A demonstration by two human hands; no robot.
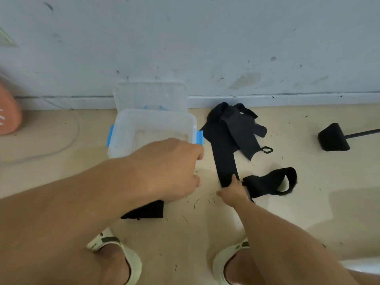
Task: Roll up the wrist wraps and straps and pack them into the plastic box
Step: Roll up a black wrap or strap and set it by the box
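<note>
Wrist wrap [225, 153] lies flat on the floor [267, 212], long axis running away from us toward the wall, right of the plastic box [123, 136]. Our right hand [234, 192] pinches its near end; roll goes forward from there. Left hand [170, 169] hovers beside the box, fingers loosely curled, holding nothing.

Head view, looking down at the floor [185, 233] beside a wall. The left hand [170, 169], fingers curled, hovers over the near right corner of the open plastic box [123, 130]; any contact is hidden. The right hand [234, 192] rests on the near end of a long black wrap [224, 157], just beside a looped strap [271, 182]. Further wraps [236, 120] lie heaped near the wall.
</note>
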